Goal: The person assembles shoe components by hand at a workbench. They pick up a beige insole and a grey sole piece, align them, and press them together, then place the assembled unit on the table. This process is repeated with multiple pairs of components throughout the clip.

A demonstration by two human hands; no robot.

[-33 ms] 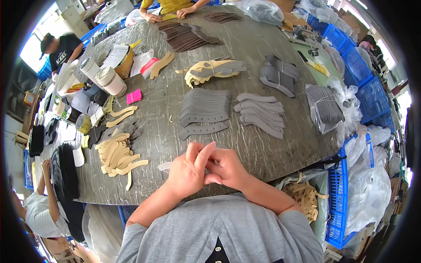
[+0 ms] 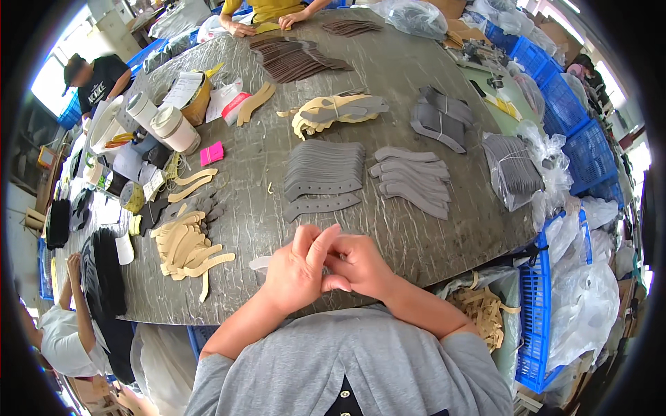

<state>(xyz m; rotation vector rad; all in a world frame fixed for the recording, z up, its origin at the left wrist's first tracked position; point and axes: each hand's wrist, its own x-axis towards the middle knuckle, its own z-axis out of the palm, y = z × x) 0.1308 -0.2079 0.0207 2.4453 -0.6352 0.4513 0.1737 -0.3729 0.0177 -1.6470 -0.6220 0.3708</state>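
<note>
Close in front of my chest, my left hand (image 2: 291, 272) and my right hand (image 2: 365, 267) are pressed together with their fingers crossed and curled. A pale grey strip (image 2: 261, 263) pokes out beside my left hand; its middle is hidden behind the fingers, which seem closed around it. Just beyond the hands lies a neat overlapping row of grey curved strips (image 2: 325, 166) with small holes in the nearest ones. To its right are more grey curved strips (image 2: 413, 182), loosely fanned. Left of my hands sits a heap of tan strips (image 2: 184, 243).
Tied tan and grey strips (image 2: 336, 111), a dark grey bundle (image 2: 441, 118) and a bagged stack (image 2: 512, 170) lie farther out. White canisters (image 2: 175, 130) and tape rolls stand left. A blue crate (image 2: 533, 319) is at right. Across the table a person in yellow handles a strip.
</note>
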